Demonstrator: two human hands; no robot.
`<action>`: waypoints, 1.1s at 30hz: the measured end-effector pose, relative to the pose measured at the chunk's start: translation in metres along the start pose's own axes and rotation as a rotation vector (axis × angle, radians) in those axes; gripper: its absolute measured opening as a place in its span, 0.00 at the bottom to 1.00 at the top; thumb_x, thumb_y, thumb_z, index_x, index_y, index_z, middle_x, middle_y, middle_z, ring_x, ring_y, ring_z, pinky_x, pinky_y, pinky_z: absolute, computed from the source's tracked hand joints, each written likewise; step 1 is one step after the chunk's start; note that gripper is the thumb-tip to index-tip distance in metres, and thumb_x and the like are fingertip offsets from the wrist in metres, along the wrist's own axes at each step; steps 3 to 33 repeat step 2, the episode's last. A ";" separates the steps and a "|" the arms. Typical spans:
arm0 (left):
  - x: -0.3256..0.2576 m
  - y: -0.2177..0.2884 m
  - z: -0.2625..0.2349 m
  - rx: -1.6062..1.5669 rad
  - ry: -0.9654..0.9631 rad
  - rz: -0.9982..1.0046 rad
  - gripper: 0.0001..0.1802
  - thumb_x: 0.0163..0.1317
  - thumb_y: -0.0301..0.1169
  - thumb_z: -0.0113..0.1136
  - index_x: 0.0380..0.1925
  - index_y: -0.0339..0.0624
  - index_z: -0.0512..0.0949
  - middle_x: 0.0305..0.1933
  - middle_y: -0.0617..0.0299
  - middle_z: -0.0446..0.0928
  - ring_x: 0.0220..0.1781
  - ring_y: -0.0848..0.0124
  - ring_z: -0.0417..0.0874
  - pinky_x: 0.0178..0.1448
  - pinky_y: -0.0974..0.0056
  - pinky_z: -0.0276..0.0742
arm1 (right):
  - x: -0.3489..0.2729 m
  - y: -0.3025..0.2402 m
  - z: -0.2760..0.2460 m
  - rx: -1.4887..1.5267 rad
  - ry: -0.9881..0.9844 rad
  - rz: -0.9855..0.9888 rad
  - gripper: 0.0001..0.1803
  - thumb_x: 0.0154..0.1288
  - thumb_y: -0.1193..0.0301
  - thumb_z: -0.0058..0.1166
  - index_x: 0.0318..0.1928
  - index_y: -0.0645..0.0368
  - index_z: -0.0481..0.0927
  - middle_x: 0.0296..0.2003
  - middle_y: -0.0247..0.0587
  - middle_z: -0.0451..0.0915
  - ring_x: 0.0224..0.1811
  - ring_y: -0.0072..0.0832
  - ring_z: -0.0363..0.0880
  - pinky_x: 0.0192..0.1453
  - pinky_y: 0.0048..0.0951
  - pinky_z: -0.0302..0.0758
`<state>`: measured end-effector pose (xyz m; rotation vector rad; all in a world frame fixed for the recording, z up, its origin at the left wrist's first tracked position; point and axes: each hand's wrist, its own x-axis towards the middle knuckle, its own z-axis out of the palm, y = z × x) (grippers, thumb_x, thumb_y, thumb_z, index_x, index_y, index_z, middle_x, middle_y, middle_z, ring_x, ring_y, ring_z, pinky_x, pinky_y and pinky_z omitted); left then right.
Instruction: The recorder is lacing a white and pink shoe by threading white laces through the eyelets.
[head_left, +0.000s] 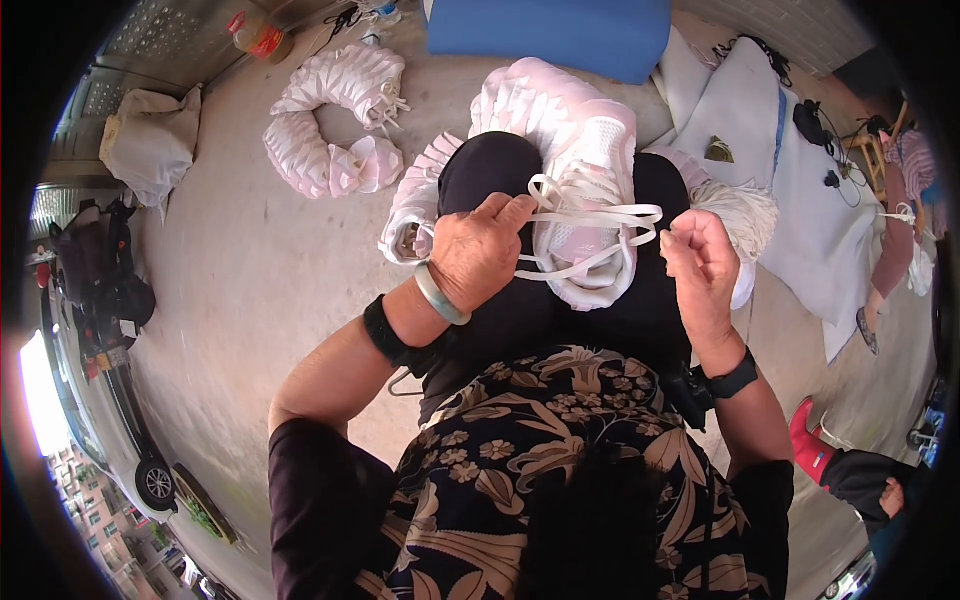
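A white and pale pink sneaker point(603, 165) rests between my knees, its opening toward me. Its white shoelace point(600, 215) lies in loose loops across the tongue. My left hand point(478, 245) is closed, thumb and forefinger pinching the lace at the shoe's left side. Just beyond the right ends of the loops, my right hand point(703, 270) has its fingers curled and the thumb pressed against them; what the fingertips hold, if anything, is hidden. More white and pink sneakers point(545, 95) are packed together behind this one, and another shoe point(410, 225) lies by my left knee.
A curved row of nested sneakers point(305, 165) lies on the floor at the far left. Beyond stands a blue block-like object point(550, 35). White sheeting point(740, 215) covers the floor to the right. Parts of other people appear at the right edge, including a red boot point(812, 445).
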<state>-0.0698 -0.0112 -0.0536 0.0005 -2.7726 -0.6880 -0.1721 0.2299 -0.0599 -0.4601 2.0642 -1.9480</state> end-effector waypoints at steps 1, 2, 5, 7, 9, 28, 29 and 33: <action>-0.002 -0.002 -0.001 0.036 -0.032 0.010 0.19 0.50 0.19 0.54 0.44 0.40 0.75 0.39 0.53 0.79 0.32 0.54 0.82 0.32 0.59 0.79 | -0.001 -0.007 0.002 -0.070 -0.095 -0.041 0.08 0.62 0.77 0.55 0.40 0.60 0.71 0.26 0.27 0.72 0.25 0.08 0.65 0.27 0.13 0.63; -0.001 -0.003 -0.005 0.049 -0.077 -0.010 0.19 0.50 0.20 0.54 0.45 0.41 0.75 0.40 0.52 0.79 0.33 0.54 0.82 0.33 0.60 0.80 | -0.001 -0.015 0.004 -0.142 -0.183 -0.084 0.07 0.63 0.77 0.54 0.40 0.59 0.71 0.27 0.28 0.73 0.26 0.08 0.65 0.28 0.13 0.63; -0.001 -0.003 -0.005 0.049 -0.077 -0.010 0.19 0.50 0.20 0.54 0.45 0.41 0.75 0.40 0.52 0.79 0.33 0.54 0.82 0.33 0.60 0.80 | -0.001 -0.015 0.004 -0.142 -0.183 -0.084 0.07 0.63 0.77 0.54 0.40 0.59 0.71 0.27 0.28 0.73 0.26 0.08 0.65 0.28 0.13 0.63; -0.001 -0.003 -0.005 0.049 -0.077 -0.010 0.19 0.50 0.20 0.54 0.45 0.41 0.75 0.40 0.52 0.79 0.33 0.54 0.82 0.33 0.60 0.80 | -0.001 -0.015 0.004 -0.142 -0.183 -0.084 0.07 0.63 0.77 0.54 0.40 0.59 0.71 0.27 0.28 0.73 0.26 0.08 0.65 0.28 0.13 0.63; -0.001 -0.003 -0.005 0.049 -0.077 -0.010 0.19 0.50 0.20 0.54 0.45 0.41 0.75 0.40 0.52 0.79 0.33 0.54 0.82 0.33 0.60 0.80 | -0.001 -0.015 0.004 -0.142 -0.183 -0.084 0.07 0.63 0.77 0.54 0.40 0.59 0.71 0.27 0.28 0.73 0.26 0.08 0.65 0.28 0.13 0.63; -0.001 -0.003 -0.005 0.049 -0.077 -0.010 0.19 0.50 0.20 0.54 0.45 0.41 0.75 0.40 0.52 0.79 0.33 0.54 0.82 0.33 0.60 0.80 | -0.001 -0.015 0.004 -0.142 -0.183 -0.084 0.07 0.63 0.77 0.54 0.40 0.59 0.71 0.27 0.28 0.73 0.26 0.08 0.65 0.28 0.13 0.63; -0.001 -0.003 -0.005 0.049 -0.077 -0.010 0.19 0.50 0.20 0.54 0.45 0.41 0.75 0.40 0.52 0.79 0.33 0.54 0.82 0.33 0.60 0.80 | -0.001 -0.015 0.004 -0.142 -0.183 -0.084 0.07 0.63 0.77 0.54 0.40 0.59 0.71 0.27 0.28 0.73 0.26 0.08 0.65 0.28 0.13 0.63; -0.001 -0.003 -0.005 0.049 -0.077 -0.010 0.19 0.50 0.20 0.54 0.45 0.41 0.75 0.40 0.52 0.79 0.33 0.54 0.82 0.33 0.60 0.80 | -0.001 -0.015 0.004 -0.142 -0.183 -0.084 0.07 0.63 0.77 0.54 0.40 0.59 0.71 0.27 0.28 0.73 0.26 0.08 0.65 0.28 0.13 0.63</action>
